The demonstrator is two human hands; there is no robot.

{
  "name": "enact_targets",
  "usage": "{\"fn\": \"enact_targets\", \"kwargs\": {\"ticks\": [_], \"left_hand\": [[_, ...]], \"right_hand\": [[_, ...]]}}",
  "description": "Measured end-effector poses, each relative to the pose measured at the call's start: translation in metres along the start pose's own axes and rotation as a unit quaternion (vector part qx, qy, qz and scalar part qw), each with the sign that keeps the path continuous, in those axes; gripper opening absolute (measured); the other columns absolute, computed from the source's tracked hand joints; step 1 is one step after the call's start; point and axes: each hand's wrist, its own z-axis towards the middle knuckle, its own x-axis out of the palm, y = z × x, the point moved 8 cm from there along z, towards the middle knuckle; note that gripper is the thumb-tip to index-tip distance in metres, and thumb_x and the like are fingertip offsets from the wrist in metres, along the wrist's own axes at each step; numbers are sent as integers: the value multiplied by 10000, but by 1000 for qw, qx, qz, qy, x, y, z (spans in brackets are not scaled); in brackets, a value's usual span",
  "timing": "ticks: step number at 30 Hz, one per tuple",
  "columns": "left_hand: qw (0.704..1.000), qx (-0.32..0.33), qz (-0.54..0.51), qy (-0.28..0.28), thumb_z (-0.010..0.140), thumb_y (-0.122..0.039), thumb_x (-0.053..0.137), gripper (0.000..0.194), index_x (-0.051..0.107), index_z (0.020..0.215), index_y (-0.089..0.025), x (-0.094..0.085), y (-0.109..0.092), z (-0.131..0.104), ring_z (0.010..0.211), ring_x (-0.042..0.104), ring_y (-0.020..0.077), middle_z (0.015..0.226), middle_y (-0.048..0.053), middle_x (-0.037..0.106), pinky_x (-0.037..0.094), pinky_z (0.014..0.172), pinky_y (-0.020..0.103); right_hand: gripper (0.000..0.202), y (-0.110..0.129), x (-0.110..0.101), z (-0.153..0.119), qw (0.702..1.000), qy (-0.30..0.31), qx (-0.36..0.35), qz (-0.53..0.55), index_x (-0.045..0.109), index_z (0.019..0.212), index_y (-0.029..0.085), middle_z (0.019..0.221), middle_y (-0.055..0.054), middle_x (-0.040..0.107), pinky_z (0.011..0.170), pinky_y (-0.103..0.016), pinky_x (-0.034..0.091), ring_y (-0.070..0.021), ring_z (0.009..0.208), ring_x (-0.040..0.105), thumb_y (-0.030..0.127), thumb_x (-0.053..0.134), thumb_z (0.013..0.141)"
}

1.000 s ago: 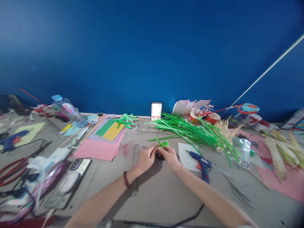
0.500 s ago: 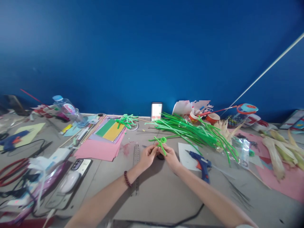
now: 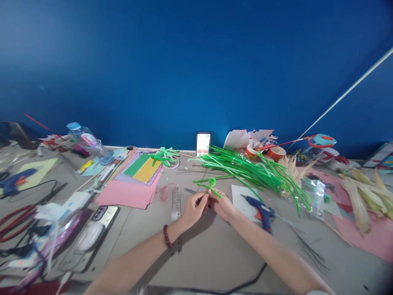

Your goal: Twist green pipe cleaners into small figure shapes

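A small figure of bent green pipe cleaners (image 3: 212, 184), with a round coil on top and a crosspiece, is held up at the middle of the table. My right hand (image 3: 225, 206) pinches it from the right, fingers closed below the coil. From the left, my left hand (image 3: 193, 208) meets it with thumb and fingertips pressed together at the lower part. The fingers hide where the pieces join. A clear ruler (image 3: 176, 203) lies beside my left hand, and a blue glue gun (image 3: 260, 211) rests to the right of my right hand, partly on white paper (image 3: 239, 196).
Green pipe cleaners (image 3: 254, 168) lie in a loose pile behind the hands. Coloured paper (image 3: 125, 194) is stacked at left, near a phone (image 3: 89, 237) and cables. Paper cups (image 3: 276, 153), corn husks (image 3: 356, 200) and a plastic bottle (image 3: 84, 137) stand or lie farther out.
The pipe-cleaner figure has turned in my fingers: its coil now stands upright and the crosspiece slants to the right. Both hands have shifted slightly down and to the right.
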Motion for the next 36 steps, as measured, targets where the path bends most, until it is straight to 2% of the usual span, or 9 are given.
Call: {"fn": "enact_targets", "kwargs": {"ticks": [3, 6, 11, 13, 17, 23, 27, 32, 36], "left_hand": [[993, -43, -101, 41, 775, -547, 535, 389, 534, 676, -171, 9, 11, 3, 370, 338, 77, 427, -66, 394, 310, 400, 220], [963, -107, -214, 120, 757, -589, 538, 418, 473, 663, -186, 21, 22, 5, 326, 258, 62, 397, -100, 315, 317, 372, 218], [937, -150, -270, 164, 725, -512, 634, 376, 559, 715, -144, 20, 21, 6, 453, 482, 97, 503, -13, 523, 415, 512, 240], [928, -174, -280, 174, 730, -470, 645, 344, 581, 737, -133, 19, 22, 5, 426, 430, 78, 481, -26, 485, 353, 458, 212], [913, -209, -301, 182, 737, -464, 643, 336, 527, 717, -150, 20, 26, 3, 377, 189, 35, 430, -94, 295, 155, 383, 175], [930, -172, -271, 182, 737, -581, 587, 429, 451, 672, -179, 20, 28, 4, 363, 122, 37, 394, -114, 232, 111, 372, 188], [938, -141, -264, 174, 748, -560, 589, 416, 465, 654, -174, 18, 26, 6, 330, 122, 34, 366, -114, 244, 100, 357, 199], [948, -116, -253, 153, 733, -539, 616, 423, 481, 601, -161, 16, 19, 8, 342, 250, 45, 375, -83, 321, 186, 377, 199], [952, -120, -241, 142, 743, -524, 611, 398, 516, 619, -158, 14, 20, 7, 320, 201, 38, 370, -100, 278, 174, 353, 198]], "right_hand": [[335, 7, -1, -2, 999, -24, -17, -20, 537, 627, 193, 545, 29, 537, 506, -254, 449, -121, 493, 514, 463, 731, 663], [342, 9, 0, -3, 999, -25, -19, -19, 524, 645, 195, 567, 29, 548, 489, -245, 444, -118, 495, 523, 463, 736, 659], [354, 5, 3, -3, 1000, 0, -2, -24, 509, 649, 198, 461, 48, 507, 411, -253, 404, -132, 385, 500, 499, 686, 708], [370, 5, -1, -1, 1000, -13, -8, -24, 510, 594, 184, 494, 40, 516, 473, -245, 416, -118, 445, 512, 480, 708, 694], [370, 6, -7, 1, 999, -41, -17, -12, 545, 521, 156, 555, 27, 537, 559, -218, 383, -83, 537, 477, 424, 769, 641], [303, 5, -6, 0, 999, -44, -9, 1, 610, 539, 155, 542, 23, 561, 568, -229, 365, -87, 535, 465, 386, 789, 619], [238, 0, -5, -1, 998, -38, -1, 46, 628, 577, 167, 574, 22, 586, 599, -229, 395, -95, 562, 500, 330, 795, 621], [220, -6, -2, -1, 996, -29, 13, 84, 639, 615, 164, 582, 23, 578, 587, -222, 397, -96, 563, 493, 315, 799, 619], [254, -2, 3, -2, 997, -8, 5, 70, 620, 570, 152, 592, 14, 563, 598, -220, 392, -97, 587, 485, 337, 770, 660]]}}
